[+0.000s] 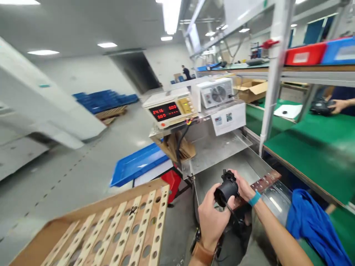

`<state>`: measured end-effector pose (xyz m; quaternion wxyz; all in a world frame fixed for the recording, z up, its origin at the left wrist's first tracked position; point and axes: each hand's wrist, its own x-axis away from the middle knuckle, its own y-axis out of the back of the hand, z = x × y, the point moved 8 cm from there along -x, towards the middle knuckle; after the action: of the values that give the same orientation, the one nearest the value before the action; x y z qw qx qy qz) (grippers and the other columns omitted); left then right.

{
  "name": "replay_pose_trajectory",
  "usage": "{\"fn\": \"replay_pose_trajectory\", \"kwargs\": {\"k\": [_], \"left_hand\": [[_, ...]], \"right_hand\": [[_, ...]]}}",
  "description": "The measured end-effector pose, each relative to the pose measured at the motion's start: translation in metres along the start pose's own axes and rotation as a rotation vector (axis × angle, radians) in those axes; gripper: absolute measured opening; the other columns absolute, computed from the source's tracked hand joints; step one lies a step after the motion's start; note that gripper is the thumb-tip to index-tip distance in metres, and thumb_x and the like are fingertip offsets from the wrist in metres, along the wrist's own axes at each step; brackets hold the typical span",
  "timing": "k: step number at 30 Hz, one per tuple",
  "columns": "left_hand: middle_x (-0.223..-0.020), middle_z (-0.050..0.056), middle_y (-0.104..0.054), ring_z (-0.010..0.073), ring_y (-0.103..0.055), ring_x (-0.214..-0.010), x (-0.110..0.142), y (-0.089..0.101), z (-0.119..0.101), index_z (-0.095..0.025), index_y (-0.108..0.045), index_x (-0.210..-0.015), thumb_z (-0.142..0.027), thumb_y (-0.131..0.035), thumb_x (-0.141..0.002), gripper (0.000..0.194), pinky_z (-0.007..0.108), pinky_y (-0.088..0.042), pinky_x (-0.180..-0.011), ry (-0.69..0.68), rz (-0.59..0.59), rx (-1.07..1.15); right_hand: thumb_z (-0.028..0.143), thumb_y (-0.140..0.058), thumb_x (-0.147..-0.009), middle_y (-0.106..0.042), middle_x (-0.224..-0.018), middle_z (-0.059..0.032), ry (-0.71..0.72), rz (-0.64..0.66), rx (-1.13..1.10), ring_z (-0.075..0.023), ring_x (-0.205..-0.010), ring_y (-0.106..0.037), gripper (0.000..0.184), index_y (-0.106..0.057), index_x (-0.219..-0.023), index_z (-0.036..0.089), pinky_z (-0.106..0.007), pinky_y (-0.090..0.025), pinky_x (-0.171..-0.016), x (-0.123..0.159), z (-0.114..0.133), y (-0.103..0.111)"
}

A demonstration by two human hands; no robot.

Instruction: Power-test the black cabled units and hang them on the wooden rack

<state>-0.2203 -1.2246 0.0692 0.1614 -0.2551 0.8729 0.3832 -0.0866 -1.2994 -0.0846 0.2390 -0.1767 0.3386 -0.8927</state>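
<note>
Black part: the black cylindrical part (227, 189) is held in both hands above the metal basin (241, 166), its open round end tilted toward the left hand; a dark cable runs down from it.
Left hand: the left hand (213, 218), brown band at the wrist, has its fingers curled round the open end, gripping it.
Right hand: the right hand (243, 187), teal band at the wrist, pinches the far side of the part between fingers and thumb.
Basin edge: a brown strip (266, 181) with a row of pale studs lies across the basin.
Power supply: the display unit (169, 111) on the metal stand shows red digits, the upper left reading 24.16; a white fan unit (217, 93) sits beside it.
Left side: a wooden rack (130, 225) with rows of holes; beyond it, a blue tray (138, 164).
Right side: a blue cloth (313, 221) lies near the green counter (313, 147); a co-worker's hand (338, 106) holds a dark object (321, 107).
</note>
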Motion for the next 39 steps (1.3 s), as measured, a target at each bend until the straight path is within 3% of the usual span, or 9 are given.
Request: {"fn": "replay_pose_trajectory", "kwargs": {"k": [4,8,14,21,26,30,34,36,39], "left_hand": [[-0.108,0.010,-0.072,0.0246,-0.070,-0.096,-0.014,-0.006,0.043,-0.018,-0.061,-0.116,-0.035,-0.071,-0.077,0.043,0.034,-0.057,-0.084,0.078,-0.116,-0.199],[-0.108,0.010,-0.072,0.0257,-0.070,-0.094,-0.024,-0.018,0.061,-0.017,-0.062,-0.117,-0.035,-0.069,-0.079,0.042,0.031,-0.055,-0.074,0.167,-0.088,-0.376],[-0.106,0.009,-0.071,0.0249,-0.071,-0.084,-0.032,-0.030,0.058,-0.018,-0.060,-0.124,-0.033,-0.063,-0.085,0.042,0.030,-0.049,-0.064,0.313,0.040,-0.563],[-0.095,0.010,-0.070,0.0280,-0.070,-0.080,-0.047,-0.040,0.049,-0.016,-0.061,-0.120,-0.023,-0.058,-0.084,0.036,0.033,-0.049,-0.065,0.440,0.188,-0.642],[-0.128,0.016,-0.060,0.0318,-0.060,-0.116,-0.034,-0.045,0.060,-0.013,-0.045,-0.140,-0.015,-0.063,-0.076,0.067,0.042,-0.049,-0.094,0.279,0.143,-0.298],[-0.152,0.017,-0.038,0.0296,-0.039,-0.139,0.015,-0.059,0.087,-0.017,-0.028,-0.150,-0.024,-0.060,-0.084,0.074,0.047,-0.038,-0.112,0.345,0.063,0.234],[-0.149,0.018,-0.043,0.0316,-0.040,-0.138,0.072,-0.124,0.093,-0.016,-0.040,-0.143,-0.023,-0.067,-0.077,0.072,0.047,-0.030,-0.117,0.502,0.354,0.570],[-0.144,0.018,-0.048,0.0317,-0.042,-0.136,0.089,-0.145,0.093,-0.017,-0.048,-0.134,-0.022,-0.068,-0.075,0.063,0.046,-0.031,-0.115,0.555,0.386,0.610],[-0.108,0.013,-0.065,0.0249,-0.066,-0.098,0.110,-0.166,0.091,-0.018,-0.055,-0.113,-0.035,-0.062,-0.084,0.035,0.038,-0.051,-0.085,0.664,0.490,0.810]], "right_hand": [[0.067,-0.069,-0.082,-0.060,-0.123,-0.0058,-0.095,0.075,-0.014,-0.0259,-0.108,-0.058,0.061,-0.058,-0.126,0.026,-0.033,-0.053,-0.081,0.001,-0.011,-0.023],[0.066,-0.068,-0.084,-0.060,-0.124,-0.0046,-0.109,0.108,0.039,-0.0245,-0.111,-0.057,0.060,-0.056,-0.128,0.027,-0.033,-0.050,-0.088,0.003,-0.010,-0.040],[0.059,-0.076,-0.081,-0.057,-0.129,-0.0046,-0.092,0.121,0.212,-0.0226,-0.113,-0.055,0.068,-0.048,-0.133,0.026,-0.031,-0.046,-0.094,-0.003,-0.004,-0.048],[0.042,-0.087,-0.069,-0.065,-0.101,-0.0023,-0.168,0.010,0.260,-0.0195,-0.086,-0.062,0.073,-0.050,-0.128,0.022,-0.024,-0.049,-0.070,-0.011,-0.004,-0.044],[0.023,-0.086,-0.063,-0.067,-0.090,-0.0022,-0.261,-0.034,0.091,-0.0211,-0.079,-0.063,0.051,-0.061,-0.107,0.019,-0.026,-0.053,-0.064,-0.020,-0.010,-0.034],[0.025,-0.082,-0.072,-0.069,-0.096,-0.0105,-0.363,0.077,-0.071,-0.0295,-0.093,-0.066,0.037,-0.064,-0.102,0.013,-0.046,-0.057,-0.088,-0.022,-0.009,-0.040],[0.027,-0.084,-0.072,-0.069,-0.101,-0.0154,-0.437,0.161,-0.129,-0.0329,-0.101,-0.066,0.042,-0.064,-0.103,0.008,-0.051,-0.050,-0.102,-0.023,-0.007,-0.053],[0.026,-0.087,-0.070,-0.068,-0.104,-0.0165,-0.462,0.173,-0.146,-0.0331,-0.105,-0.065,0.047,-0.063,-0.105,0.007,-0.050,-0.048,-0.106,-0.027,-0.008,-0.057],[0.024,-0.085,-0.072,-0.068,-0.107,-0.0159,-0.464,0.167,-0.122,-0.0322,-0.106,-0.064,0.045,-0.062,-0.107,0.008,-0.049,-0.048,-0.106,-0.041,-0.011,-0.051]]}}
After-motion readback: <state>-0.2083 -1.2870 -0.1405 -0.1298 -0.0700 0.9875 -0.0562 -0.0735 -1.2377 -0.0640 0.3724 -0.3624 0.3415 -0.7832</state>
